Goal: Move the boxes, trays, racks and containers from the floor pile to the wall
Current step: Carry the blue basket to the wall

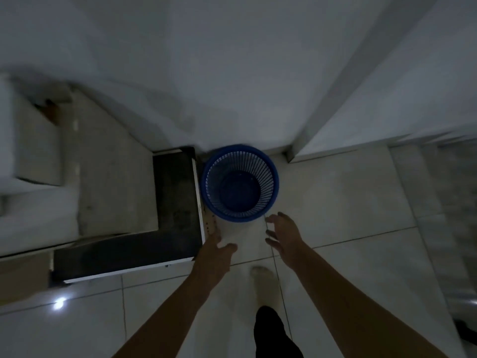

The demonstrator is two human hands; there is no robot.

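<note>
Basket [240,183] stands upright, mouth up. Our left hand [216,245] and right hand [282,235] hang just short of it, fingers spread, empty, right nearer.

No writing, label, brand, number or sign is legible on the blue basket [240,183], the wall [232,73] or the floor tiles [348,202].

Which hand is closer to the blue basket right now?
Right. The right hand reaches almost to the near right rim of the basket; the left hand is farther back, off its near left side.
</note>
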